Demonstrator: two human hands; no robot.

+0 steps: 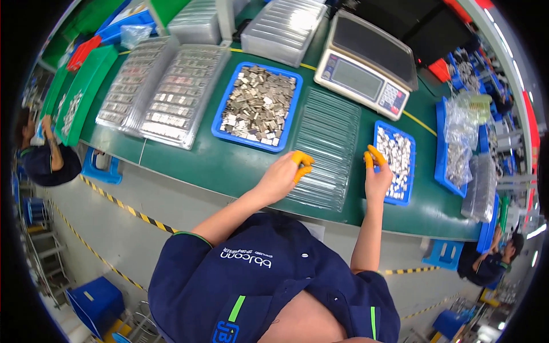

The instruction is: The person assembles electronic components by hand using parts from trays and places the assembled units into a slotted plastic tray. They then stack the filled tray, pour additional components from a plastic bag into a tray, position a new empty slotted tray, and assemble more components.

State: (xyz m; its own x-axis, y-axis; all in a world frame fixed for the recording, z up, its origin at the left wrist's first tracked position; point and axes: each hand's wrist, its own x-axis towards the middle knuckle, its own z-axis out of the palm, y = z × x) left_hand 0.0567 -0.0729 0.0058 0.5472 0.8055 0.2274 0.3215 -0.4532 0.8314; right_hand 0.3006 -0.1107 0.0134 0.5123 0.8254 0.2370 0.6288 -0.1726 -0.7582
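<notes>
My left hand [287, 172], with yellow finger covers, is over the left edge of a clear ribbed plastic tray [326, 143]. Its covered fingers curl toward each other, and anything between them is too small to make out. Beside the tray's right edge, my right hand [378, 174] has its yellow-covered thumb and forefinger brought close in a pinch; what it holds, if anything, cannot be seen. That hand overlaps the left side of a blue bin [407, 194] of small white-silver pieces. Beyond my left hand, a larger blue bin [215, 127] holds many flat metal pieces.
A weighing scale [366, 74] stands behind the ribbed tray. Filled clear trays [183, 94] lie at left, near a green bin [86, 94]. Stacked clear trays [283, 28] stand at the back. Rightward is a blue bin [441, 143] with plastic bags. Other people sit at both sides.
</notes>
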